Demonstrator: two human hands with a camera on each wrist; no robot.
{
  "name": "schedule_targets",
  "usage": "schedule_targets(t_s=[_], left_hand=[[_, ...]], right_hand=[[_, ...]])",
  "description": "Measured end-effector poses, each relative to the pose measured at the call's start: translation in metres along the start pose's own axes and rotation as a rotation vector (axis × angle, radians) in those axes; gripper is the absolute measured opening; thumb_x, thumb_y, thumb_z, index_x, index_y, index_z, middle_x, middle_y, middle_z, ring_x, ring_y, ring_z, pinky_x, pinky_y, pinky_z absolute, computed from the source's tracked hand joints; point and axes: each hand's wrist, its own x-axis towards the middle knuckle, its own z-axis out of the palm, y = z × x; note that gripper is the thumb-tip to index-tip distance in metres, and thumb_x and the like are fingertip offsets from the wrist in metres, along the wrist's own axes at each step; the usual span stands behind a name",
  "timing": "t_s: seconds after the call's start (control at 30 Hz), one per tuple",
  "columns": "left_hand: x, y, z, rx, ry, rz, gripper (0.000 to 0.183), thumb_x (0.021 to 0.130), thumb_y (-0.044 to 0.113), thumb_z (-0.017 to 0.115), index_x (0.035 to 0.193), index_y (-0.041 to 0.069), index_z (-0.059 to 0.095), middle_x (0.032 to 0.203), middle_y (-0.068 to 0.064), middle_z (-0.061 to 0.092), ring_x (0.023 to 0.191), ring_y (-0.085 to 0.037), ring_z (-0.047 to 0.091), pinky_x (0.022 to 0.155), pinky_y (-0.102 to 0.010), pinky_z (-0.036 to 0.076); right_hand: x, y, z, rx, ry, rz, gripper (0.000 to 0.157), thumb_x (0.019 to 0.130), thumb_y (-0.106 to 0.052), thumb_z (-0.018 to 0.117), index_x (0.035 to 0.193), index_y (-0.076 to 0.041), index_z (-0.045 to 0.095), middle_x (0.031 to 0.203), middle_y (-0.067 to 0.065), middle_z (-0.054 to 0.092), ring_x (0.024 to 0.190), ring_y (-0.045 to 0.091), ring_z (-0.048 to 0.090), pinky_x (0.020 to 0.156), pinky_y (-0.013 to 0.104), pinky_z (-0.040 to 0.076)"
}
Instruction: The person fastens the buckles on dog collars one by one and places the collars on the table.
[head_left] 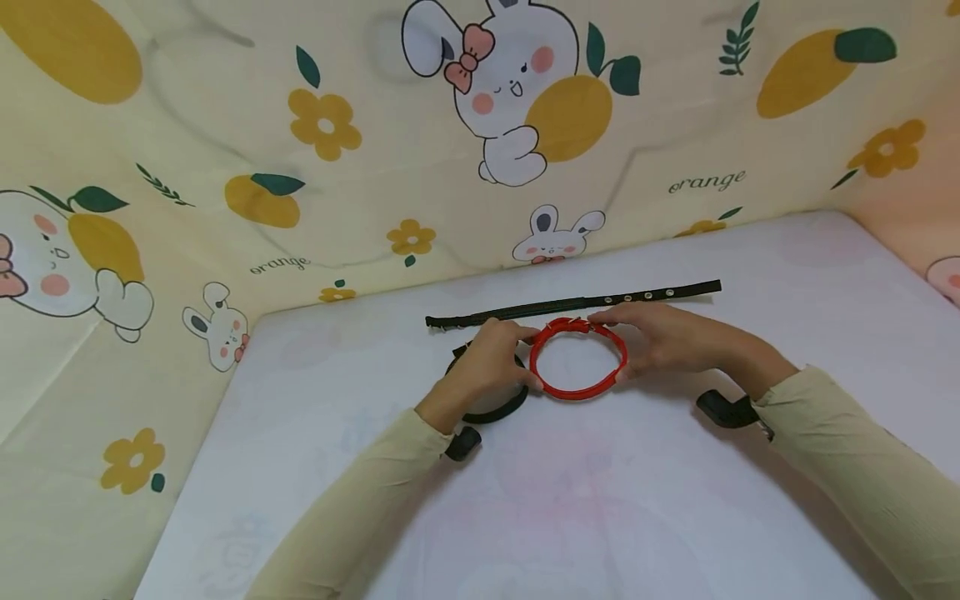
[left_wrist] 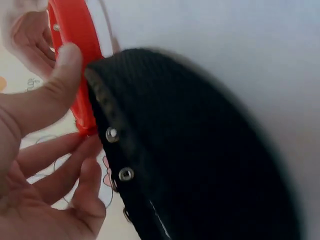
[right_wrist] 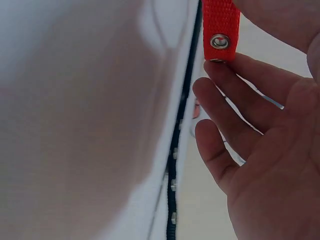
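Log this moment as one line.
left hand: grips red collar | right hand: grips red collar | black collar: looped, by left hand | black strap: laid out beyond red collar

Soft shadows; wrist views hazy.

I can read only "orange" on the patterned cloth (head_left: 405,167) facing me: one print (head_left: 280,265) toward my left, another print (head_left: 707,182) higher toward my right, both in dark cursive lettering.
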Motion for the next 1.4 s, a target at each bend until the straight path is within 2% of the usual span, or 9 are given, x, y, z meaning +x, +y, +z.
schedule_targets(t_s=[0.13, 0.37, 0.5, 0.7, 0.87, 1.03, 1.17, 1.3, 1.4], left_hand=[[0.002, 0.006, 0.003, 0.023, -0.021, -0.026, 0.070, 0.074, 0.025, 0.089, 0.136, 0.007, 0.061, 0.125, -0.007, 0.070, 0.119, -0.025, 0.051, 0.100, -0.033, 0.045], [0.000, 0.012, 0.001, 0.032, -0.082, -0.120, 0.071, 0.078, 0.029, 0.086, 0.140, 0.012, 0.058, 0.128, -0.002, 0.068, 0.111, -0.020, 0.045, 0.086, -0.028, 0.047], [-0.006, 0.013, -0.010, 0.029, -0.078, -0.146, 0.072, 0.079, 0.035, 0.084, 0.142, 0.013, 0.056, 0.138, -0.003, 0.063, 0.124, -0.026, 0.045, 0.100, -0.038, 0.046], [-0.024, -0.006, -0.035, -0.135, 0.077, -0.144, 0.064, 0.084, 0.035, 0.080, 0.141, 0.014, 0.057, 0.146, -0.009, 0.055, 0.138, -0.035, 0.041, 0.114, -0.050, 0.036], [-0.040, -0.041, -0.045, -0.334, 0.237, -0.219, 0.054, 0.089, 0.032, 0.075, 0.138, 0.014, 0.060, 0.143, -0.010, 0.058, 0.137, -0.031, 0.048, 0.112, -0.048, 0.041], [-0.046, -0.081, -0.038, -0.479, 0.392, -0.334, 0.042, 0.094, 0.027, 0.070, 0.133, 0.012, 0.063, 0.134, -0.010, 0.065, 0.122, -0.029, 0.058, 0.094, -0.042, 0.050], [-0.046, -0.102, -0.031, -0.582, 0.487, -0.403, 0.039, 0.094, 0.019, 0.069, 0.131, 0.009, 0.064, 0.129, -0.012, 0.067, 0.112, -0.027, 0.062, 0.081, -0.029, 0.049], [-0.042, -0.114, -0.024, -0.676, 0.530, -0.442, 0.042, 0.094, 0.014, 0.068, 0.134, 0.008, 0.061, 0.126, -0.015, 0.067, 0.105, -0.026, 0.065, 0.072, -0.021, 0.046], [-0.038, -0.121, -0.019, -0.729, 0.514, -0.490, 0.042, 0.095, 0.014, 0.066, 0.137, 0.012, 0.059, 0.127, -0.013, 0.067, 0.102, -0.023, 0.065, 0.070, -0.020, 0.045]], right_hand=[[0.002, 0.007, 0.006, 0.012, -0.017, -0.006, 0.084, 0.075, -0.036, 0.087, 0.145, -0.010, 0.050, 0.142, 0.009, 0.057, 0.133, 0.034, 0.049, 0.106, 0.058, 0.044], [0.000, 0.006, 0.009, -0.007, -0.045, 0.013, 0.084, 0.077, -0.033, 0.086, 0.147, -0.008, 0.047, 0.143, 0.009, 0.055, 0.137, 0.035, 0.044, 0.106, 0.060, 0.042], [0.002, 0.000, 0.005, -0.097, -0.066, 0.050, 0.091, 0.075, -0.037, 0.086, 0.150, -0.009, 0.043, 0.150, 0.011, 0.049, 0.140, 0.039, 0.040, 0.105, 0.061, 0.044], [-0.005, -0.002, -0.019, 0.010, -0.016, 0.144, 0.082, 0.087, -0.047, 0.074, 0.154, -0.016, 0.038, 0.157, 0.014, 0.039, 0.147, 0.041, 0.029, 0.112, 0.066, 0.031], [-0.013, 0.007, -0.037, 0.136, 0.085, 0.201, 0.067, 0.093, -0.045, 0.067, 0.150, -0.017, 0.045, 0.152, 0.011, 0.047, 0.142, 0.035, 0.038, 0.110, 0.060, 0.035], [-0.021, 0.024, -0.045, 0.178, 0.123, 0.228, 0.060, 0.096, -0.043, 0.065, 0.148, -0.019, 0.048, 0.147, 0.011, 0.054, 0.132, 0.029, 0.052, 0.101, 0.031, 0.044], [-0.030, 0.039, -0.050, 0.219, 0.154, 0.234, 0.056, 0.097, -0.041, 0.062, 0.147, -0.021, 0.048, 0.145, 0.004, 0.055, 0.124, 0.005, 0.055, 0.087, 0.007, 0.042], [-0.042, 0.057, -0.057, 0.263, 0.231, 0.262, 0.053, 0.099, -0.039, 0.060, 0.147, -0.019, 0.048, 0.132, -0.020, 0.058, 0.107, -0.018, 0.051, 0.083, 0.003, 0.039], [-0.051, 0.072, -0.058, 0.326, 0.270, 0.296, 0.053, 0.101, -0.037, 0.058, 0.148, -0.017, 0.046, 0.120, -0.034, 0.056, 0.103, -0.022, 0.050, 0.081, 0.004, 0.037]])
